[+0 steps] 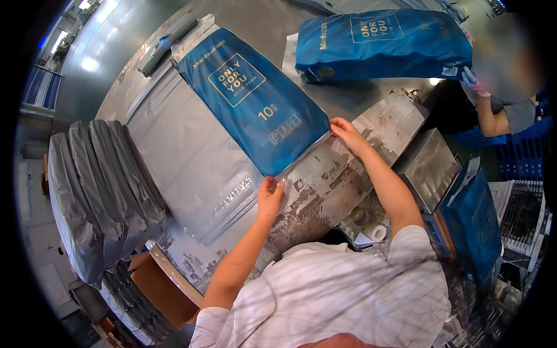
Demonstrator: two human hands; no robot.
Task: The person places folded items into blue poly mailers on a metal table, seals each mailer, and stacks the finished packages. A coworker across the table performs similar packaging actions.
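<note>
A blue printed plastic bag (243, 124) lies slantwise on the table in front of me, looking fairly flat. Its left side rests over a large grey plastic sheet or bag (197, 156). My left hand (270, 196) pinches the near left corner of the blue bag between thumb and fingers. At the near right corner, my right hand (348, 133) grips the bag's edge, its fingertips partly hidden. Beyond it, to the right, a filled blue package (383, 49) lies on its side, with a co-worker's gloved hand (476, 82) at its end.
Filled grey bags (107, 180) stand in a row at the left, above an open cardboard box (165, 284). The worn tabletop (316, 194) shows near me. A metal box (430, 168), another blue package (473, 220) and tape rolls (377, 233) sit to the right. A grey roll (168, 45) lies at the far edge.
</note>
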